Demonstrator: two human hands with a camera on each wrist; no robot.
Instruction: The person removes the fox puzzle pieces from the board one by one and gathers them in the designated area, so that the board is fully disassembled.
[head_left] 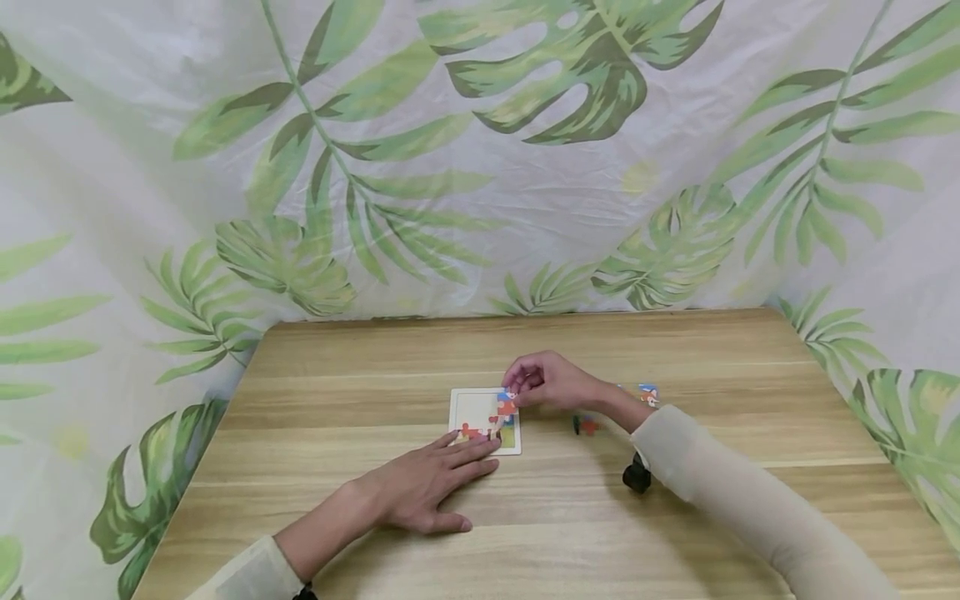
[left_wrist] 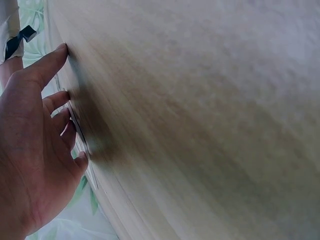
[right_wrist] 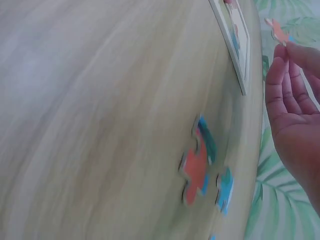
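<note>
one left hand [head_left: 431, 487] spread, touching puzzle tray [head_left: 474, 409], right hand [head_left: 550, 382] pinching orange-blue piece [right_wrist: 278, 32]

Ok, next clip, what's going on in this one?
A person is working on a jigsaw puzzle at a wooden table. Their right hand pinches a puzzle piece at the upper right of a white tray, while the left hand lies with its fingers over the tray's lower part. The tray is only partly filled; more loose pieces lie to its right.
</note>
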